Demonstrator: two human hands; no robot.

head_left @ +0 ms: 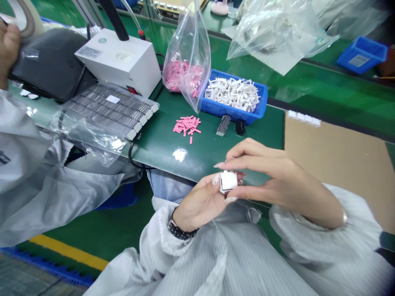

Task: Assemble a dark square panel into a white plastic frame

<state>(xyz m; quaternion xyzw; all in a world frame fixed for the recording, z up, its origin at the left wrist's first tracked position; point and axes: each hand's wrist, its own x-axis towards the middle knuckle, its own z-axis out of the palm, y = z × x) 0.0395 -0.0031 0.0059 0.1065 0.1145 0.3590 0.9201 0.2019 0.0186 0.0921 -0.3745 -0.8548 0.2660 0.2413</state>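
Observation:
A small white square plastic part [229, 181] is held between my two hands, above the table's front edge. My left hand [203, 201] supports it from below, with the thumb on its left side. From the right, my right hand [265, 172] pinches it, thumb at the lower edge and fingers at the top. Beyond them lie a pile of small pink strips [187, 124], a stack of grey pieces [223, 125] and a small black stack [240, 127]. A blue bin [262, 102] behind these holds many white plastic pieces [233, 92].
A clear bag of pink strips [185, 78] stands left of the bin. Further left are a white machine box [120, 61] and a wrapped tray of grey pieces [108, 107]. Brown cardboard [336, 160] with a row of white parts [304, 118] lies right. A co-worker's sleeve [18, 164] is at left.

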